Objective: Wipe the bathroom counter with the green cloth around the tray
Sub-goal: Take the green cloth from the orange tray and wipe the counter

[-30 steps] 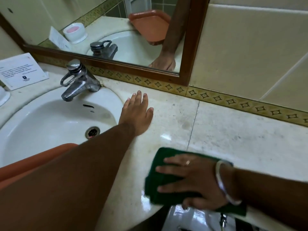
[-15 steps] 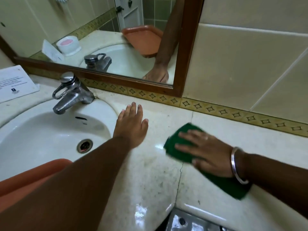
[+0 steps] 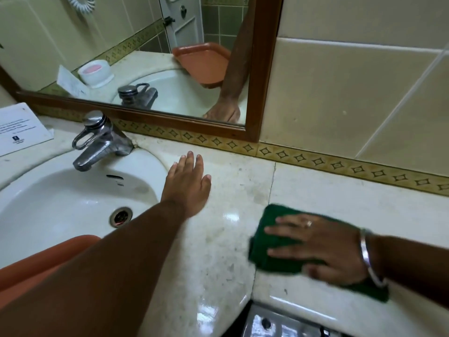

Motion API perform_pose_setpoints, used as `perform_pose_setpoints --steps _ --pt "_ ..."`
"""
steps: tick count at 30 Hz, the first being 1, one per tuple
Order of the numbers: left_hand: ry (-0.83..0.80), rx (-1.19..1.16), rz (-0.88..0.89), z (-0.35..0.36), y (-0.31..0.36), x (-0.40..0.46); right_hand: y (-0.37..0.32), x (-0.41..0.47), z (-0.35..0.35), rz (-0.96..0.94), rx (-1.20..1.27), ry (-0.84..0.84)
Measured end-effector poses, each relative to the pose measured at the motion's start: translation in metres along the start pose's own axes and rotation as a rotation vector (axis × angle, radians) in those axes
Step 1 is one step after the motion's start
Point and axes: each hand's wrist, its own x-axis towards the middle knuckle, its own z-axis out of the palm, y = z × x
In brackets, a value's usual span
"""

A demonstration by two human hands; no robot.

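Right hand (image 3: 325, 249) is lower right of the frame, fingers spread flat, pressing the green cloth (image 3: 269, 251) onto the counter (image 3: 328, 190), not rly gripping it tbh. Left hand (image 3: 188, 188) sits mid-frame, open palm down on the counter just beside the sink (image 3: 60, 200), holding nothing. Orange tray (image 3: 36, 261) is lower left w/ the left arm across it (also visible in the mirror (image 3: 136, 57) upper left).

Glossy stone counter (image 3: 218, 251), matt green cloth (image 3: 267, 259), shiny metal tap (image 3: 102, 144), wooden mirror frame (image 3: 262, 93)
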Motion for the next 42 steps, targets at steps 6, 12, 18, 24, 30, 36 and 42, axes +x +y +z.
perform_pose_setpoints --steps 6,12,18,24,30,36,42 --pt "-0.011 0.004 -0.006 0.003 -0.001 0.001 0.043 0.094 -0.015 0.654 0.095 -0.046" --pt "-0.110 0.133 -0.091 -0.011 0.005 -0.003 -0.072 0.049 0.003 0.322 0.125 0.034" --pt "-0.064 0.056 0.284 -0.007 0.134 -0.053 -0.084 -0.190 0.015 0.905 0.240 0.023" --pt "-0.126 0.137 0.331 0.032 0.196 -0.067 -0.062 -0.242 0.036 1.532 0.235 0.047" --pt "-0.092 0.118 0.338 0.043 0.195 -0.059 0.042 -0.174 0.011 2.133 0.485 0.167" --pt "-0.119 0.095 0.340 0.039 0.201 -0.058 -0.002 -0.164 0.033 1.311 0.297 0.196" --pt "-0.132 0.090 0.341 0.036 0.203 -0.058 0.022 -0.205 0.031 1.884 0.342 0.149"
